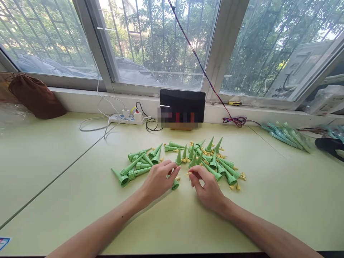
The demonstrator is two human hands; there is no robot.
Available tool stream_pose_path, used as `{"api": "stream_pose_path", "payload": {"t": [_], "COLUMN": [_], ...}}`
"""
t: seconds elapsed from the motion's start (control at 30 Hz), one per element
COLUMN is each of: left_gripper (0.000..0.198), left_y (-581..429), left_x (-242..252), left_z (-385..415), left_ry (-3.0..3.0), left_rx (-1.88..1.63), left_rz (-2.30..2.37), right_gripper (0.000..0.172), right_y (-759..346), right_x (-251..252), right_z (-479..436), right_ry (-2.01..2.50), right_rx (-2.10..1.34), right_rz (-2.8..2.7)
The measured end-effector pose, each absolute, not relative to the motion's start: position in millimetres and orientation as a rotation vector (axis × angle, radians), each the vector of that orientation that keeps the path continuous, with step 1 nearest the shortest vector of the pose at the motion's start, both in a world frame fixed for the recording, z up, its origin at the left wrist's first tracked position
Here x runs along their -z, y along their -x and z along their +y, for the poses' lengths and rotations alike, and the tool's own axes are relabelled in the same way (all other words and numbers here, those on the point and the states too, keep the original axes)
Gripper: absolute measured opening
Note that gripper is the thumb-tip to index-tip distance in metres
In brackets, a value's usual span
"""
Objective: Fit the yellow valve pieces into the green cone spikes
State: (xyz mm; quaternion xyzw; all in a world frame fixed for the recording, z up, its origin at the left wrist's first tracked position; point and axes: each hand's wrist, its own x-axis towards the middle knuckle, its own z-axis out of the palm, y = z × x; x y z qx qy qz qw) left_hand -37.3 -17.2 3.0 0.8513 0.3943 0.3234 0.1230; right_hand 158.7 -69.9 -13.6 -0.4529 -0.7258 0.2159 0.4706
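Green tapered cone (175, 185) in left hand (158, 181), yellow peg (187, 173) in right hand (207, 190)

Small parts-assembly bench, workshop type, not an office. Long pale green table (53, 172) under barred windows (161, 43). Bulk pile of identical green plastic cones (139, 166), bagged stock (287, 138) at right, power strip (127, 118), screen (182, 104) against the sill.

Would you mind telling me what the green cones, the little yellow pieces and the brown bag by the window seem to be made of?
The green cones, like the one in the left hand: likely moulded plastic, matte, uniform colour, crisp collars. The yellow pieces: probably plastic too, but too small to be sure. The brown bag: soft cloth, slumped and creased.
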Motion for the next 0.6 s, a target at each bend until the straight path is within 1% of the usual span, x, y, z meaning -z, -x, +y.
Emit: {"api": "stream_pose_path", "payload": {"t": [0.13, 0.23, 0.4, 0.6], "left_gripper": [0.031, 0.034, 0.036, 0.037], "left_y": [36.0, 35.1, 36.0, 36.8], "left_x": [-6.0, -8.1, -8.0, -5.6], "left_z": [-18.8, -20.2, -20.1, -19.7], "left_ry": [-2.48, -2.48, -2.473, -2.446], "left_rx": [-0.665, -0.564, -0.484, -0.511], "left_rz": [1.303, 1.334, 1.4, 1.386], "right_gripper": [0.013, 0.013, 0.014, 0.015], "right_y": [-158.6, -158.9, -158.8, -157.9], "right_x": [13.1, 13.3, 13.1, 11.7], "right_z": [-70.4, -70.4, -70.4, -69.9], "right_ry": [1.107, 1.114, 1.117, 1.117], "right_rx": [-0.524, -0.519, -0.506, -0.499], "right_rz": [-1.778, -1.78, -1.787, -1.793]}}
